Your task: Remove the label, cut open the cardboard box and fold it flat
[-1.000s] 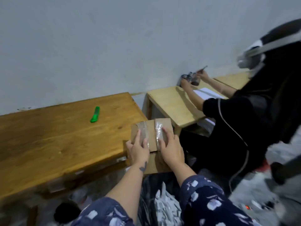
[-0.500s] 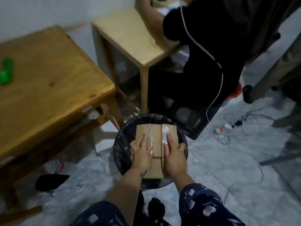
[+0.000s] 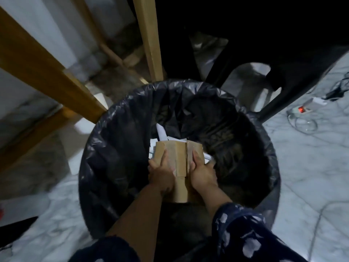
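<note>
The flattened brown cardboard box [image 3: 180, 159], with strips of clear tape on it, is held inside the mouth of a round bin lined with a black bag [image 3: 117, 140]. My left hand [image 3: 161, 173] grips its left side, thumb on top. My right hand [image 3: 202, 173] grips its right side the same way. White paper scraps [image 3: 162, 134] lie in the bin just beyond the box.
Wooden table legs [image 3: 149, 36] and a slanted wooden rail [image 3: 47, 72] stand beyond and left of the bin. A black chair [image 3: 283, 59] is at the upper right. A power strip with a red light [image 3: 302, 110] and cables lies on the marble floor at right.
I have carried the flattened box from the table edge down over the bin and lowered it into the bin's mouth. The view has tipped steeply downward.
</note>
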Available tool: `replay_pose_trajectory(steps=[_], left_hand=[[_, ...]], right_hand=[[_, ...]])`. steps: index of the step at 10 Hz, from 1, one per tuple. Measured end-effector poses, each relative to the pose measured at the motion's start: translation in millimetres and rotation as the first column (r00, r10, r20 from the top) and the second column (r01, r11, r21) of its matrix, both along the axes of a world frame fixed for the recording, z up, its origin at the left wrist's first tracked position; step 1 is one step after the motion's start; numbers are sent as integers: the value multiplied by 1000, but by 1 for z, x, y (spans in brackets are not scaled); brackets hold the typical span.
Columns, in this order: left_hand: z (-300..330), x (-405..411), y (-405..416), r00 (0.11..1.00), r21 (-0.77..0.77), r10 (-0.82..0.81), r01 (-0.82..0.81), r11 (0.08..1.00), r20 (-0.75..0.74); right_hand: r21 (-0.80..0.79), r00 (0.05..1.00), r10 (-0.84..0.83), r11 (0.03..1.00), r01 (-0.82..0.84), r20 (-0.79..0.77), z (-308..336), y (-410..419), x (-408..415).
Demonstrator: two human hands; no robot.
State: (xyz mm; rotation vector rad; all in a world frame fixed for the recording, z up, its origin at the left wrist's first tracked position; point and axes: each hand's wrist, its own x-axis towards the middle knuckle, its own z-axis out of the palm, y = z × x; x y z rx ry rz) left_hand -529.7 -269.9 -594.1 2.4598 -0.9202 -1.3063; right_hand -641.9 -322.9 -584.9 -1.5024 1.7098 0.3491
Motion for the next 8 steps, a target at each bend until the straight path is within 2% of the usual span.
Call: replay_pose_trajectory(steps=[1,2,3,4,5,6,7,8], left_hand=[[-49,13,-16,991,-8,-87,88,996,101],[-82,9,-20,947,65,-243,234,970,212],[-102,4,-22,922,131,-296,271,954,250],[-98,5,-20,895,143,-346,317,938,283],[-87,7,-19,866,131,-395,373,919,308],[-43,10,-14,868,229,-453,407,884,205],[26,19,-18,876,281,-466,420,863,124],[114,22,-10,920,200,-392,383,902,6]], right_hand=[[-17,1000,11,1000,-11,-6,-42,-12,8],[13,999,-1,1000,2,-43,-73,-14,13],[26,996,-38,999,40,-76,-96,-14,18],[-21,992,-66,998,64,-103,-102,-15,21],[-69,990,-80,995,73,-114,-81,-16,25],[5,984,-9,1000,10,-178,-42,-13,26],[33,983,-17,999,23,-182,18,-17,29],[89,988,112,991,-102,-107,99,-10,29]])
